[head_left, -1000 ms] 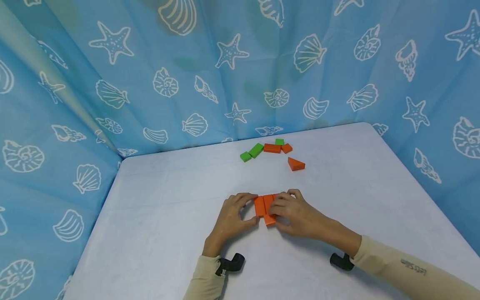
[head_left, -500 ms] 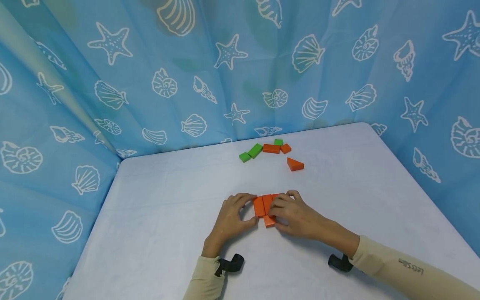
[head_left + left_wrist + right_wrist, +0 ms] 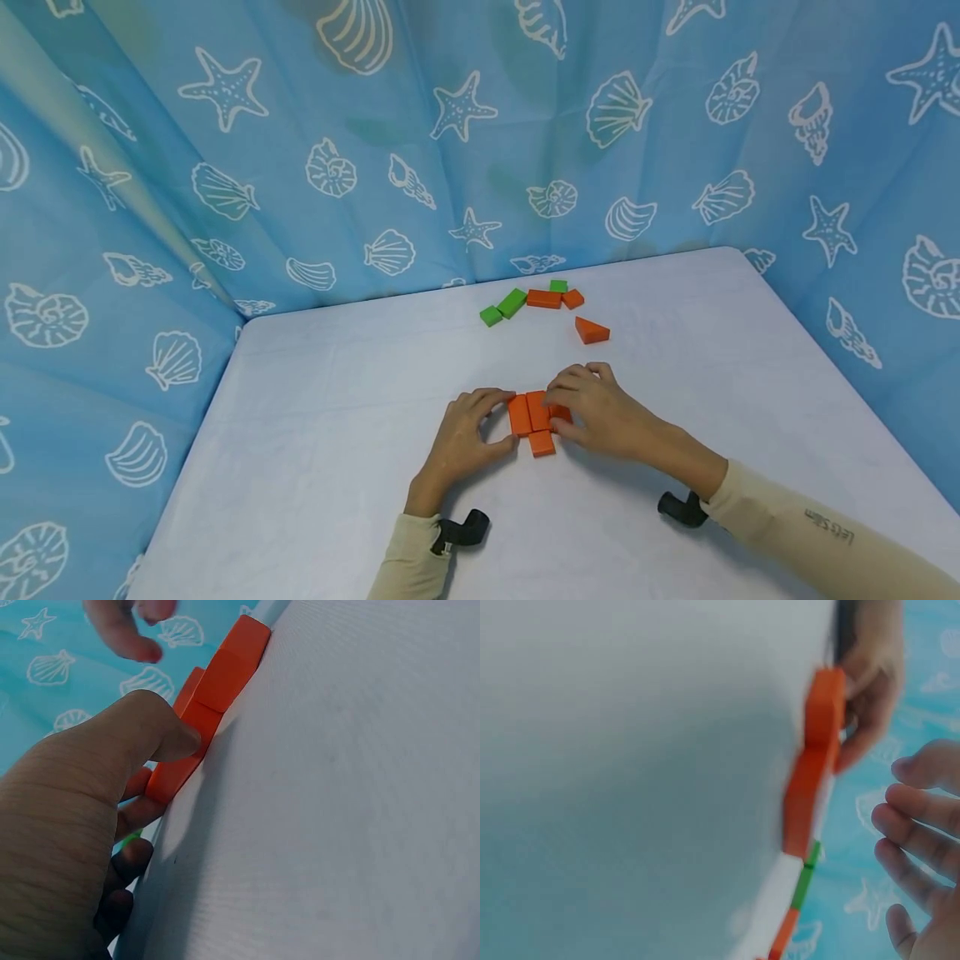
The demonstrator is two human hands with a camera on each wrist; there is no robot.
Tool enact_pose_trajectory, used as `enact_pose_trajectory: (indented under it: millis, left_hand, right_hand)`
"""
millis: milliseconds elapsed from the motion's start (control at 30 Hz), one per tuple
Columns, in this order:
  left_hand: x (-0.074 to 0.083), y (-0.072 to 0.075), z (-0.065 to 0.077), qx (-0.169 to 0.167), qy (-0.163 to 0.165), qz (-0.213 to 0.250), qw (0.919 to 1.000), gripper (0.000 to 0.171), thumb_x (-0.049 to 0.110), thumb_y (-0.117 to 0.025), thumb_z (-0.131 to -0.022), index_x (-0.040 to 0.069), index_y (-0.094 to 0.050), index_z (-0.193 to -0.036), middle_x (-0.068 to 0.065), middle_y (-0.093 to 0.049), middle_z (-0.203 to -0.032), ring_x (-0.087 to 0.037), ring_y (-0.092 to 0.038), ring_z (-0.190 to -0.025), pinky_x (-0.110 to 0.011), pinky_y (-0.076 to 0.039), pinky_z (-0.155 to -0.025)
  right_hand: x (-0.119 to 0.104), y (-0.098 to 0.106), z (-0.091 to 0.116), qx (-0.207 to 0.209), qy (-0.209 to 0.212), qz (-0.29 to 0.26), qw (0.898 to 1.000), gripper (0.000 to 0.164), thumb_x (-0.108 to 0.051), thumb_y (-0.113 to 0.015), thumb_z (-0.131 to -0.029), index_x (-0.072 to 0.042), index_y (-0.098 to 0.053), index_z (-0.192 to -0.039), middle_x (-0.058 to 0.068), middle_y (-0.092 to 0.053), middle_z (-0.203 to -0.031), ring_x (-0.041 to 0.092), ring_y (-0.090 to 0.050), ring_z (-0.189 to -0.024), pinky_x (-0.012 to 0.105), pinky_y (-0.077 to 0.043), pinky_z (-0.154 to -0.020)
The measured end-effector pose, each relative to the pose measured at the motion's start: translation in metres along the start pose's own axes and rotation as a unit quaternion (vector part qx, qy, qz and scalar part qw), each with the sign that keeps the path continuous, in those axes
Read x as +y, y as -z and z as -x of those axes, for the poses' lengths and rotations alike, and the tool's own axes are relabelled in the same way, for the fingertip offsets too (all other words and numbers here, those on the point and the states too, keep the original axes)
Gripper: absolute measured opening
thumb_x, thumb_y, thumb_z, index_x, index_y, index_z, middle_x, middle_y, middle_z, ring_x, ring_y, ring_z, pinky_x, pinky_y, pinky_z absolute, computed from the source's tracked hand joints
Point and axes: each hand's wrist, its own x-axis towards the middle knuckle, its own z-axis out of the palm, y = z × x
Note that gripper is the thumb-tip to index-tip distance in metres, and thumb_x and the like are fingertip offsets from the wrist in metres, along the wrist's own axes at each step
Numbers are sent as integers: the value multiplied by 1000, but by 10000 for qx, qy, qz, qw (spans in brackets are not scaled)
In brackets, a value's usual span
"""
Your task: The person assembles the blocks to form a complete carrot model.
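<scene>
Several orange wooden blocks lie flush together on the table. Three stand side by side, the left one (image 3: 519, 416), the middle one (image 3: 537, 412) and the right one (image 3: 561, 413); a smaller block (image 3: 542, 443) sits against their near side. My left hand (image 3: 462, 437) holds the left block between thumb and fingers, the thumb on its near end in the left wrist view. My right hand (image 3: 603, 417) hovers over the right block and partly hides it. In the right wrist view, the fingers (image 3: 911, 829) are loosely bent, apart from the orange blocks (image 3: 808, 795).
Toward the back of the white-covered table (image 3: 337, 400) lie a long green block (image 3: 512, 303), two small green ones, an orange bar (image 3: 543, 299) and a small orange block (image 3: 573, 298). An orange triangular block (image 3: 592, 331) lies nearer. A blue shell-print curtain (image 3: 420, 150) stands behind.
My right hand has lifted off the blocks and moved slightly up and away, uncovering more of the right and near ones. The left hand keeps its hold in place.
</scene>
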Motion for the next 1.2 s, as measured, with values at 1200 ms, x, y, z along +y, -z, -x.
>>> enact_pose_trajectory:
  millis: [1200]
  left_hand:
    - [-1,2,3,53,-34,-39,10000,56,40,-72,-84,26,-60,-136,7,-58,-135,-14,-52,-111,-36,-42,-90]
  right_hand:
    - [157,15,-99,-583,-2250,-465,9715,37,-16,-69,-93,-2,-63,-127,19,-58,-131,40,-44,-125,57,-27,-100]
